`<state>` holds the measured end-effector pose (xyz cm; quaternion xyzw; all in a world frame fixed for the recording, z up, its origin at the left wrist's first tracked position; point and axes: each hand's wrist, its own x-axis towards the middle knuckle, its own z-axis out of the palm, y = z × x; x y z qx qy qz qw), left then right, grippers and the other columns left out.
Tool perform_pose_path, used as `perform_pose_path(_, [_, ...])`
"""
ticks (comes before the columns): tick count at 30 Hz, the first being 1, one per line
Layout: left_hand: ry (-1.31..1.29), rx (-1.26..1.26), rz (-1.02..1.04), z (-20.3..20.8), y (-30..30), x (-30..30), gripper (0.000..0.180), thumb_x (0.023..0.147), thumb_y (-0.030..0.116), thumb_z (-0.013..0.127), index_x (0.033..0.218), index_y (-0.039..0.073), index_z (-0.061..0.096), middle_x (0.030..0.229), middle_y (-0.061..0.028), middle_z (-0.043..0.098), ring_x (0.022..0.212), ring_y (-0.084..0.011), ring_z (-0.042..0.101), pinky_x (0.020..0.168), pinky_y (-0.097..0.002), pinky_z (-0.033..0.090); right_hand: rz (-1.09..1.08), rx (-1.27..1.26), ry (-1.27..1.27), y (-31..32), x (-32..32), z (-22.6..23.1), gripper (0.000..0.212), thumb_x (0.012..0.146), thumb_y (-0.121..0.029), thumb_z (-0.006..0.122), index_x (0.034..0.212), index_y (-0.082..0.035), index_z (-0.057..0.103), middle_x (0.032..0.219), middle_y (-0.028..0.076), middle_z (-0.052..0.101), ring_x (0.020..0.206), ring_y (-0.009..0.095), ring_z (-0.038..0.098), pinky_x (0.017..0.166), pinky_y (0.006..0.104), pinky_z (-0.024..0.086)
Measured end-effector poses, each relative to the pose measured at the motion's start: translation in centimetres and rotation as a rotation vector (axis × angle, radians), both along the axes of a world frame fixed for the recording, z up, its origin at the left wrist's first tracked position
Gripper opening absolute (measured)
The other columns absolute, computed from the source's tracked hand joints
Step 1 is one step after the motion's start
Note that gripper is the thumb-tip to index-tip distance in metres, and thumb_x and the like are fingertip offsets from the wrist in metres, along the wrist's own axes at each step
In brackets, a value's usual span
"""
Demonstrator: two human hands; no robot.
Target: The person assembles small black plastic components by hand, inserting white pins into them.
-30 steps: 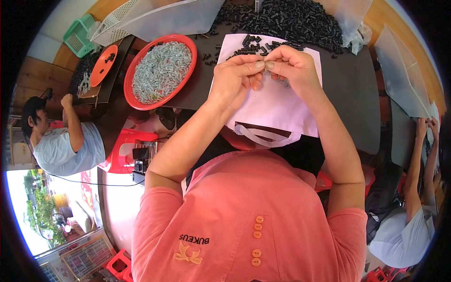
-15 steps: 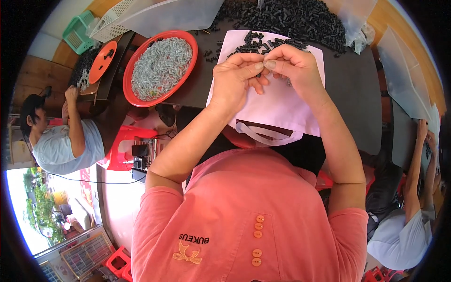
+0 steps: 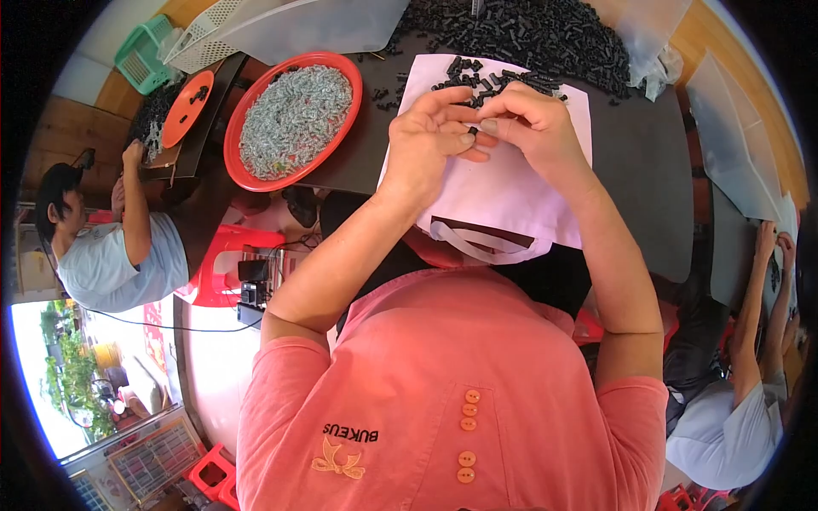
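My left hand (image 3: 426, 140) and my right hand (image 3: 541, 128) meet over a pale pink cloth bag (image 3: 503, 204) on the dark table. Between my left thumb and fingers sits a small black plastic piece (image 3: 473, 131); the other left fingers are loosely curled. My right thumb and forefinger are pinched together close to it, and whatever they hold is too small to make out. Several short black plastic pieces (image 3: 464, 68) lie on the bag's far part, just beyond my fingers.
A large heap of black plastic pieces (image 3: 528, 38) covers the table's far side. At left stands a red basin (image 3: 356, 111) of small clear-grey pieces (image 3: 294, 123). A co-worker (image 3: 119, 247) sits at left by an orange plate (image 3: 177, 128); another person (image 3: 733, 426) works at right.
My fingertips were pressed together before; now they are slightly apart, and the left fingers have loosened, showing the black piece. The arms have barely moved.
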<state>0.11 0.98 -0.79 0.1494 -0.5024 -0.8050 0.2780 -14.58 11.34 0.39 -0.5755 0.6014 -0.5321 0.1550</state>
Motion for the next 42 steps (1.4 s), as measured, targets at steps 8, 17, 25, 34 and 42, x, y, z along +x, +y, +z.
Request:
perform_pose_path(8, [0.008,-0.072,0.007,0.0,0.1,-0.2,0.048,0.084,-0.012,0.054,0.131,-0.01,0.043,0.112,-0.025,0.06,0.092,-0.0298,0.067,0.078,-0.0442,0.061,0.001,-0.037,-0.088,-0.3,0.2,-0.4,0.01,0.078,0.003,0.066,0.086,-0.002,0.069,0.078,0.003,0.055,0.069,0.012,0.056,0.063,0.0254,0.045])
perform_pose_path(17, [0.028,0.01,0.057,0.2,0.3,-0.5,0.054,0.078,-0.015,0.053,0.131,-0.009,0.045,0.11,-0.0227,0.061,0.088,-0.026,0.067,0.074,-0.0363,0.061,0.008,-0.034,0.144,-0.2,0.2,-0.6,0.011,0.078,0.001,0.069,0.089,-0.001,0.067,0.079,0.004,0.057,0.072,0.015,0.058,0.064,0.0278,0.046])
perform_pose_path(25, [0.039,0.101,0.038,0.3,0.1,-0.4,0.048,0.083,-0.009,0.056,0.129,-0.011,0.045,0.11,-0.0225,0.063,0.087,-0.0253,0.067,0.073,-0.0337,0.058,0.038,-0.06,0.182,-0.1,0.7,-0.1,0.016,0.078,0.003,0.069,0.093,-0.001,0.065,0.083,0.004,0.057,0.077,0.014,0.058,0.069,0.0259,0.047])
perform_pose_path(34, [-0.188,0.001,-0.103,1.3,-0.9,0.8,0.015,0.086,0.005,0.068,0.095,-0.007,0.067,0.083,-0.0137,0.069,0.068,-0.0193,0.066,0.058,-0.0281,0.049,0.036,-0.12,0.11,-0.1,0.4,0.2,0.02,0.073,0.008,0.061,0.089,-0.003,0.067,0.079,0.006,0.059,0.068,0.016,0.059,0.061,0.0276,0.046])
perform_pose_path(42, [-0.221,0.031,-0.143,0.8,-1.3,1.2,0.009,0.086,0.003,0.068,0.092,-0.004,0.067,0.073,-0.0091,0.064,0.051,-0.0117,0.053,0.045,-0.0223,0.036,0.08,-0.123,0.171,0.1,0.3,-0.1,0.025,0.074,0.01,0.062,0.094,-0.003,0.069,0.074,0.003,0.056,0.065,0.011,0.054,0.059,0.024,0.043])
